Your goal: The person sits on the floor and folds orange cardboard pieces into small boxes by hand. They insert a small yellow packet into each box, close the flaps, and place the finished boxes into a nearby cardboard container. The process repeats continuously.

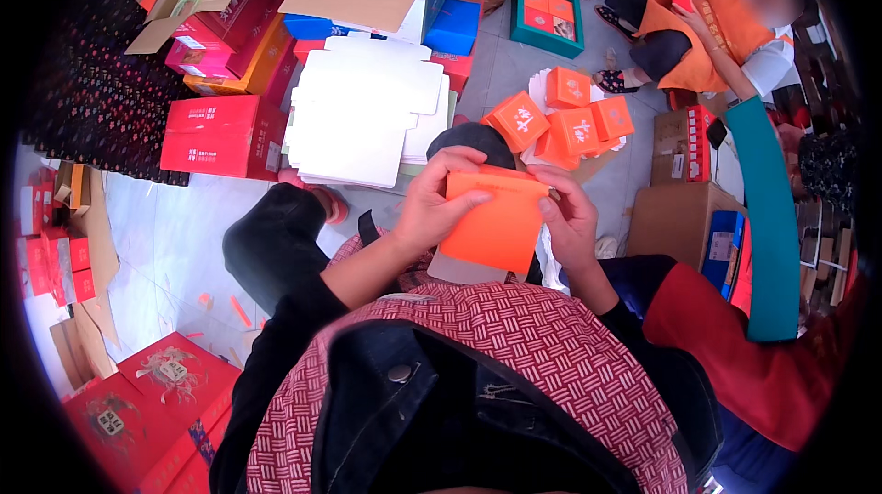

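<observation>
Above my lap I hold an orange paperboard box (493, 232), its plain side facing up and a pale greyish edge showing below it. My left hand (435, 204) grips its left side, thumb laid across the top face. At the upper right corner my right hand (573, 218) closes on it with thumb and fingers. Whether the box is fully folded, I cannot tell. Just beyond my hands lies a heap of small orange boxes (574, 129) with white markings. A stack of flat white die-cut sheets (354, 117) is ahead to the left.
Red cartons (216, 137) stand at the left, and flat red gift boxes (170, 365) at lower left. A teal tray (548, 11) holds orange boxes. At far right a person (707, 30) in an orange apron holds a red box. A teal panel (767, 218) stands near brown cartons.
</observation>
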Tool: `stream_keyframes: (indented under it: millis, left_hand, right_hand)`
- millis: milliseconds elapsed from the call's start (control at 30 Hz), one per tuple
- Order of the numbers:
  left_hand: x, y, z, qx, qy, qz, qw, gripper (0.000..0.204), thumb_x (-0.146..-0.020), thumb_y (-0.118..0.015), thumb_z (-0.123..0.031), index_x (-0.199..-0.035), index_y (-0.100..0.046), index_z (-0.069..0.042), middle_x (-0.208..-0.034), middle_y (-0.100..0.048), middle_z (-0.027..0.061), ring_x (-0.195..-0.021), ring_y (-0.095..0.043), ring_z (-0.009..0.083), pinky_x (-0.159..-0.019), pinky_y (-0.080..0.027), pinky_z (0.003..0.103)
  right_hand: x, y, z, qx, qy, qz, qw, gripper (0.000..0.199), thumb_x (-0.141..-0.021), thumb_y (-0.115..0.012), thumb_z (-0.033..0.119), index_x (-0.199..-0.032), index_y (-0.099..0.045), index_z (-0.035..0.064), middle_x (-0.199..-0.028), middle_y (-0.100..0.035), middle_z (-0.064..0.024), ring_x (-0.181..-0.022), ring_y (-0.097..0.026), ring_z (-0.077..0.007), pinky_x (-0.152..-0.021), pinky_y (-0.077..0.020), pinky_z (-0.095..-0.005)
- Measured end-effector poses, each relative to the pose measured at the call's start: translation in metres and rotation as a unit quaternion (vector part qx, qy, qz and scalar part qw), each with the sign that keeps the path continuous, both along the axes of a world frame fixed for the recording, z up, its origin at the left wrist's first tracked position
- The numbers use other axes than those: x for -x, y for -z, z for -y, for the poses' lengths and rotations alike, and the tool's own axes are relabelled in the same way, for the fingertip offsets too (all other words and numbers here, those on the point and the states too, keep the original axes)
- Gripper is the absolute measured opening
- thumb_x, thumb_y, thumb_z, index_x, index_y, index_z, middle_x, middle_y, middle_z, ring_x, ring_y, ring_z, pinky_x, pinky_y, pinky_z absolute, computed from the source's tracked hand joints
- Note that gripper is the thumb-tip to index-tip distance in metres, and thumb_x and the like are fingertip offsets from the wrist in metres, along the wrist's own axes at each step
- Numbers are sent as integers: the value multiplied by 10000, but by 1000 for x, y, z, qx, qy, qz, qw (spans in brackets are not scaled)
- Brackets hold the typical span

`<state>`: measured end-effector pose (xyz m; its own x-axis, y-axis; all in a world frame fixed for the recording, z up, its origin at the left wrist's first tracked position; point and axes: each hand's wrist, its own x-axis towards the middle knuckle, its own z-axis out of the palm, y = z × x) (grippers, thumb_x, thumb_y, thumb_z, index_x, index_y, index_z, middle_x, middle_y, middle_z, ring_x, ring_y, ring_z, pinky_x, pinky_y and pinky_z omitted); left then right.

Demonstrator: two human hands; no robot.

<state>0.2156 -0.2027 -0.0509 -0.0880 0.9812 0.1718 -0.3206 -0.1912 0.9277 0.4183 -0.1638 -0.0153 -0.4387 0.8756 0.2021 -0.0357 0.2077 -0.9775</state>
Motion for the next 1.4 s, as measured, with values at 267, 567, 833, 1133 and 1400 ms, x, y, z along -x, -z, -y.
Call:
stream_keyframes:
  millis: [267, 567, 833, 1133, 1400]
  left_hand:
    - [1, 6, 0, -13, -15, -70, 997, 270, -754, -714, -23, -949, -529, -46, -1176, -509, 117, -1072, -514, 182, -903, -424, 298]
    - [47, -23, -13, -60, 126, -261, 955, 340, -747, -741, -172, -1006, -552, -58, -1076, -565, 155, -1015, -561, 279, -861, -444, 336]
    - [94, -72, 7, 14, 175, -429, 886, 504, -903, -540, -324, -1248, -392, 13, -1094, -553, 247, -1038, -536, 401, -886, -419, 411]
    - [164, -5, 26, 149, -144, -24, 978, 517, -991, -398, -291, -1417, -280, -23, -1376, -410, 122, -1254, -398, 187, -1032, -317, 290]
    - [212, -22, -3, 180, -255, 118, 943, 478, -1007, -337, -272, -1430, -272, -58, -1421, -350, 116, -1272, -389, 195, -1039, -330, 291]
  right_hand:
    - [1, 4, 3, -6, 8, 9, 1000, 152, -890, -516, -6, -1036, -556, -23, -1187, -526, -144, -1095, -525, -185, -930, -432, -309]
    - [22, -18, 9, 4, -49, 51, 998, 126, -833, -586, -4, -959, -575, -8, -1181, -548, -146, -1059, -555, -187, -823, -480, -269]
    - [112, -45, -29, -57, -169, 164, 970, 76, -861, -570, 33, -933, -568, 10, -1151, -548, -109, -1019, -556, -153, -778, -480, -242]
    - [180, -23, -66, 28, -183, 140, 973, 508, -908, -552, 319, -1312, -385, 61, -1287, -459, -148, -1184, -469, -276, -957, -395, -362]
    - [221, -56, -127, -11, -41, 33, 999, 341, -884, -581, 110, -1185, -480, -14, -1141, -559, -123, -1088, -548, -228, -880, -456, -308]
